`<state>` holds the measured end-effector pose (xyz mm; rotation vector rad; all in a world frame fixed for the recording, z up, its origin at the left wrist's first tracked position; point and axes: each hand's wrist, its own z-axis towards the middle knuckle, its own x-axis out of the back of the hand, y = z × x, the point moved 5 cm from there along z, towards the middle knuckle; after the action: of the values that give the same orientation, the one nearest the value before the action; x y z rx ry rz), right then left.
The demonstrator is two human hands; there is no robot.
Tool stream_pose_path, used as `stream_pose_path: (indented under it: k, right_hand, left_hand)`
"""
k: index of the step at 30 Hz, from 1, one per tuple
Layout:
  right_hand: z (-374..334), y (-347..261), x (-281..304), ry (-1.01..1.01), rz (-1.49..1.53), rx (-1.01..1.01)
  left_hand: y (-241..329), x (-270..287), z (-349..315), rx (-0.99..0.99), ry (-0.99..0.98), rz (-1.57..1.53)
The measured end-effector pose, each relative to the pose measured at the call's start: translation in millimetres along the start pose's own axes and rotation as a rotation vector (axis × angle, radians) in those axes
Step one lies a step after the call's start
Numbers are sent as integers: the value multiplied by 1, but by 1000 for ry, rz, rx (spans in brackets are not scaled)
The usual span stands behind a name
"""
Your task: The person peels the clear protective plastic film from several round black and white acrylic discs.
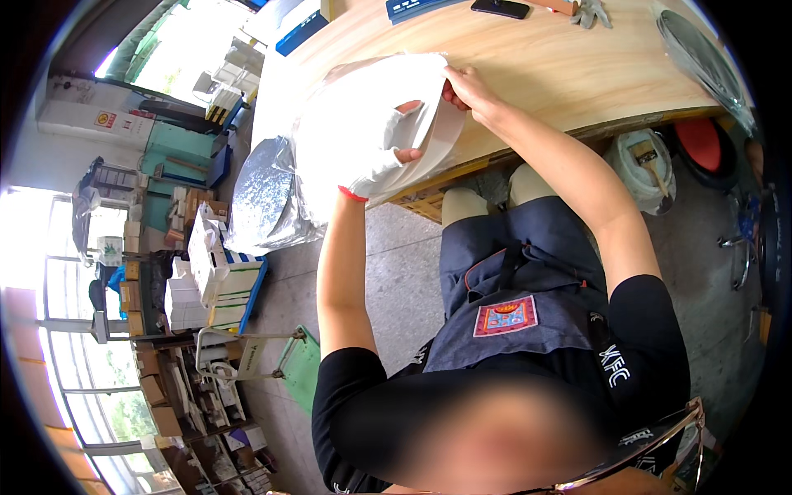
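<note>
A large white round sheet [330, 107] with clear plastic film at its edges lies over the table's left front corner. My right hand [466, 89], bare, is closed in a pinch on its raised right edge. Against the sheet rests my left hand [379, 157] in a white glove with a red cuff and bare fingertips. Its thumb and fingers are spread, with a grey shaded gap between them. Beside it, a dark shiny round piece in clear wrap [264, 194] hangs past the table's left edge.
On the wooden table [561, 74] lie blue boxes [301, 33], a phone [500, 8], grey gloves [591, 13] and another wrapped disc [700, 58]. A bucket with a brush [648, 165] and a red-seated stool [705, 153] stand below. A green trolley [301, 367] stands left.
</note>
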<state>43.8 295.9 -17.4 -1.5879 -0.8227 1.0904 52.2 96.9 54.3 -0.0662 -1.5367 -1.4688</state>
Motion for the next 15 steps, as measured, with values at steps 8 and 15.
stream_pose_path:
  k: [8,15]
  right_hand:
    - [1,3,3,-52,1,27]
    - [-12,-9,5,-106,-135,96]
  left_hand:
    - [1,1,0,-62,20,-12]
    - [-14,3,-4,-98,199,98]
